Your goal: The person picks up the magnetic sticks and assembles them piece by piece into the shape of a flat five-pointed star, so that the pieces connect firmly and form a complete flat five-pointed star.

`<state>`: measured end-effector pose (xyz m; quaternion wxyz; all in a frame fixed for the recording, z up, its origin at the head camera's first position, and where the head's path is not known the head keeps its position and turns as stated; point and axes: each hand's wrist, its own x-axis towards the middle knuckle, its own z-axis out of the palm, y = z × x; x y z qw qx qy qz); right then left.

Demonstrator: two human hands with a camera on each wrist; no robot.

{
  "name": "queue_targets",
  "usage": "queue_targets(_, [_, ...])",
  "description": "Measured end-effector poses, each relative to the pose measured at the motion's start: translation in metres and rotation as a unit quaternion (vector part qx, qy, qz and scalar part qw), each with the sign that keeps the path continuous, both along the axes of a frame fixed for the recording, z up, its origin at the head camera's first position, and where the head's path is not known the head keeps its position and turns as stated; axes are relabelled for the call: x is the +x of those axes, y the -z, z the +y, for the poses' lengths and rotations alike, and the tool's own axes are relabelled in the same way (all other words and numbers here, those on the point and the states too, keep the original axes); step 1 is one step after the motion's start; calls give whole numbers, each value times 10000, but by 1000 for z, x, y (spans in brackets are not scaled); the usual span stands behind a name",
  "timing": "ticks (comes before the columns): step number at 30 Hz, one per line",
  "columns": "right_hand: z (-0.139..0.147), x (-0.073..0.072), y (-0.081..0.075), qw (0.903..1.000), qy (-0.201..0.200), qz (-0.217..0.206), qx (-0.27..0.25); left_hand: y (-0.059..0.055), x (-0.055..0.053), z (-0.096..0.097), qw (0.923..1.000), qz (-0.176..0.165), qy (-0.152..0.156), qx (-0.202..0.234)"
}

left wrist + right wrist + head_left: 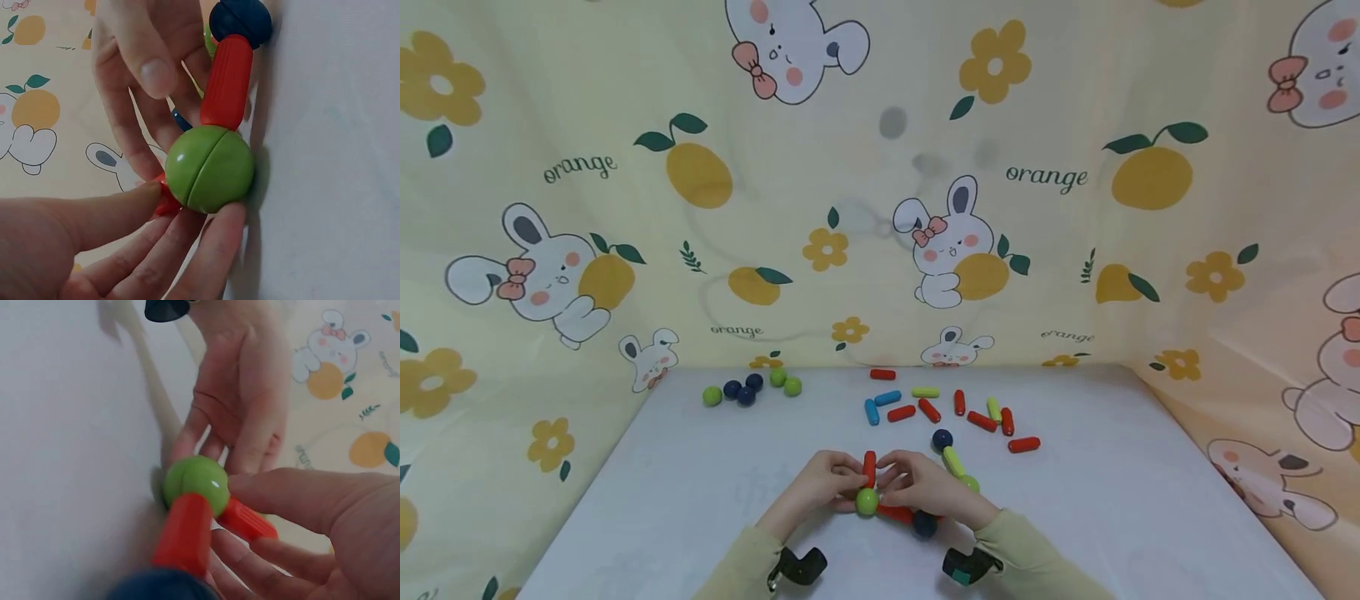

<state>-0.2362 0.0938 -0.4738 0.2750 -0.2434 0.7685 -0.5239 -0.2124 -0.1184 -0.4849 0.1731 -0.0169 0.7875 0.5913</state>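
Note:
A green ball (867, 502) stands between the two hands, with an upright red stick (869, 468) joined to it, pointing away. My left hand (822, 485) holds the ball, thumb by the stick's base and fingertips at the ball's underside. From the other side my right hand (928, 483) pinches the red stick near the ball. A second red stick (227, 82) runs from the green ball to a navy ball (925, 523). Beyond the right hand, a yellow-green stick (953, 461) links another navy ball (942, 439) and a green ball (970, 483), partly hidden by the hand.
Loose red sticks (982, 421), blue sticks (887, 398) and yellow-green sticks (925, 392) lie scattered at the back, centre to right. Several navy balls (746, 396) and green balls (792, 386) sit at the back left. A printed curtain (850, 292) surrounds the white table (700, 500).

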Motion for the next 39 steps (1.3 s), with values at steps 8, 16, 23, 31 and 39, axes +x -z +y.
queue_targets(8, [-9,7,8,9988,477,-120,12,4,-2,-3,9994,-61,80,339])
queue_targets(16, [-16,10,13,9963,841,-164,16,6,-6,-13,9949,-291,427,862])
queue_targets(23, [-17,12,11,9965,831,-89,70,-3,-13,-42,9926,-153,192,1190])
queue_targets(31, [-17,12,7,9959,888,-58,166,-19,-46,-112,9704,1294,-1246,1613])
queue_targets(39, [-20,13,10,9958,879,-52,256,-13,-70,-171,9365,1938,-2516,1486])
